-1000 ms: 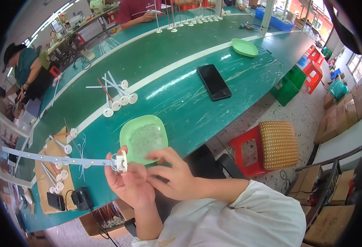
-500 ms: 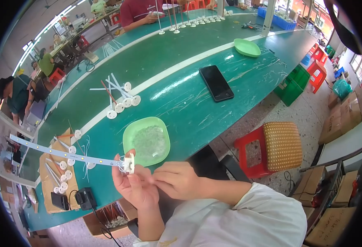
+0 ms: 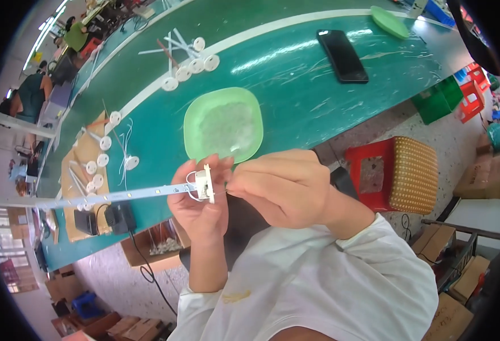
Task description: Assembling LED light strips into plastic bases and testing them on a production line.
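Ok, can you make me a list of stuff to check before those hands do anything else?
1. Left hand gripping the white cap: ok.
2. Light strip attached firmly to the cap: cannot tell; they meet, but fingers and wires crowd the spot.
3. Right hand close to the cap: ok, fingers pinched beside it.
4. Something in the right hand: cannot tell, too small to see.
5. Green dish near the hands: ok, just beyond them on the table.
6. Phone away from both hands: ok.

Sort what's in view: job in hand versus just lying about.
Likely the job:
LED strip with white end piece, in the left hand
near green bowl of small translucent pieces
more strips with round white ends

Seemingly just lying about:
black phone
cushioned stool
green crate
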`<state>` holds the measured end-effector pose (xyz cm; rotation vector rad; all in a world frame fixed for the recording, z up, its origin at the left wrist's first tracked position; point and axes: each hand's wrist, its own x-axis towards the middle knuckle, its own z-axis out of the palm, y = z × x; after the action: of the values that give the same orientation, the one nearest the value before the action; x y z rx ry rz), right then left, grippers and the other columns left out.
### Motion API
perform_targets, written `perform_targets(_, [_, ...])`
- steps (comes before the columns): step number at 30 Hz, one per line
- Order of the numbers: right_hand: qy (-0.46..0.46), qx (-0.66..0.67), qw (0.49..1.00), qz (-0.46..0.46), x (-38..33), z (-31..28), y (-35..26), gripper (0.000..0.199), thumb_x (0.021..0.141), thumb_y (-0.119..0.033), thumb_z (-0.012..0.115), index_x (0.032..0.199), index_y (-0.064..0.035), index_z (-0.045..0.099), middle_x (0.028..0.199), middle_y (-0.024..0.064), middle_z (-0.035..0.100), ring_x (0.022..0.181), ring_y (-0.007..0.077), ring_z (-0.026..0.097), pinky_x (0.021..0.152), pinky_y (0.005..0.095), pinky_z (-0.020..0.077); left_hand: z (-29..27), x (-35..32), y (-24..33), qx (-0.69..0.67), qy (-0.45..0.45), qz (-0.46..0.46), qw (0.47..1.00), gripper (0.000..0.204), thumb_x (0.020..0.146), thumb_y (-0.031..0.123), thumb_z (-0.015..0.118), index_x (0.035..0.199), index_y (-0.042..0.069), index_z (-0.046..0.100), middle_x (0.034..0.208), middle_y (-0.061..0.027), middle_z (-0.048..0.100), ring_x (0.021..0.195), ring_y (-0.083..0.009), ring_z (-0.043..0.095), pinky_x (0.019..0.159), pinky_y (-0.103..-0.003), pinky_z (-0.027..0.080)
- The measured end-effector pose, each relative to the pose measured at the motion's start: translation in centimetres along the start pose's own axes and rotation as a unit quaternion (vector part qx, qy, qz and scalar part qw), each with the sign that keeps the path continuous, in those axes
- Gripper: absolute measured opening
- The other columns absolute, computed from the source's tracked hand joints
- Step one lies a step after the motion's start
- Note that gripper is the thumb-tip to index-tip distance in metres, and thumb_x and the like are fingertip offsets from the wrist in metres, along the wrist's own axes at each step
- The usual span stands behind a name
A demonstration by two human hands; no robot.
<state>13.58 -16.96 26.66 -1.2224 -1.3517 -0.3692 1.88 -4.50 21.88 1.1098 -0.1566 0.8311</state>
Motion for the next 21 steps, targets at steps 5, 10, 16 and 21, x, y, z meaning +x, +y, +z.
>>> perform_targets(5, [0.016, 0.009, 1.000, -0.011, -0.8, 1.4, 0.7, 0.016, 0.073, 0.002, 0.075, 0.087, 0.0019, 0.068, 0.079, 0.0127, 0.070, 0.062, 0.0247, 0.068, 0.053, 0.0289, 0.0539, -0.7, -0.9, 0.0, -0.034, 0.022, -0.020, 0.999, 0.068, 0.074, 0.017, 0.086, 0.132, 0.000, 0.053, 0.126, -0.0199, 0.063, 0.116, -0.0415, 0.060, 0.101, -0.052, 0.046])
perform_targets(10, [0.009, -0.005, 0.999, -0.034, -1.8, 1.8, 0.9, 0.023, 0.065, 0.005, 0.073, 0.088, 0.0013, 0.069, 0.081, 0.0118, 0.068, 0.060, 0.0233, 0.067, 0.052, 0.0282, 0.0527, -1.2, -1.4, -0.5, -0.050, -0.032, -0.027, 0.998, 0.072, 0.081, 0.028, 0.081, 0.138, 0.004, 0.046, 0.136, -0.0146, 0.057, 0.123, -0.0342, 0.057, 0.107, -0.045, 0.043])
perform_targets(16, [0.045, -0.009, 0.998, -0.049, -2.0, 2.1, 1.0, 0.026, 0.064, 0.007, 0.071, 0.089, 0.0020, 0.068, 0.083, 0.0115, 0.067, 0.059, 0.0224, 0.065, 0.052, 0.0287, 0.0523, -0.2, -2.2, -1.3, -0.201, 0.042, -0.070, 0.976, 0.073, 0.075, 0.027, 0.086, 0.133, 0.000, 0.051, 0.131, -0.0185, 0.060, 0.120, -0.0365, 0.059, 0.104, -0.048, 0.047])
perform_targets(21, [0.047, -0.026, 0.997, -0.056, -2.2, 2.3, 1.1, 0.027, 0.064, 0.006, 0.069, 0.091, 0.0029, 0.068, 0.085, 0.0125, 0.068, 0.060, 0.0227, 0.066, 0.052, 0.0289, 0.0529, 0.1, -2.3, -1.7, -0.180, 0.068, -0.063, 0.979, 0.073, 0.073, 0.026, 0.086, 0.132, -0.001, 0.052, 0.130, -0.0188, 0.060, 0.119, -0.0346, 0.060, 0.102, -0.046, 0.048])
